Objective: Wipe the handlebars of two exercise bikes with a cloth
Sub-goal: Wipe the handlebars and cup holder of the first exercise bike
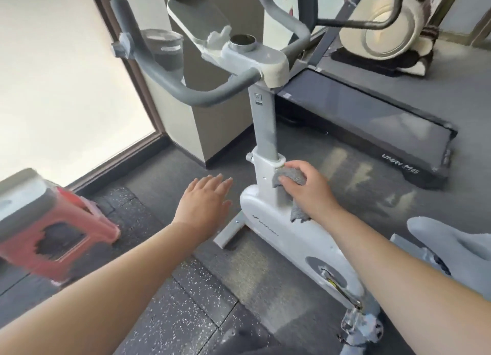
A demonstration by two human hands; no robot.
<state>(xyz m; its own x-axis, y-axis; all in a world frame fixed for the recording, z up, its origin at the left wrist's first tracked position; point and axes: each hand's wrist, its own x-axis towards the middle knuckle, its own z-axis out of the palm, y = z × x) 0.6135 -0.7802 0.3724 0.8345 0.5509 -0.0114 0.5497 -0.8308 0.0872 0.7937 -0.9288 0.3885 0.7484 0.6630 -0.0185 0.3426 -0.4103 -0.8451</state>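
On the speckled gym floor (164, 288), our right hand (305, 187) clutches a crumpled grey cloth (289, 179) against the white bike's post (265, 174) at centre frame; our left hand (204, 200) hovers flat, fingers straight.

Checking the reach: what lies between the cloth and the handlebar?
In the head view, only the bike's grey post rises between the cloth and the handlebar.
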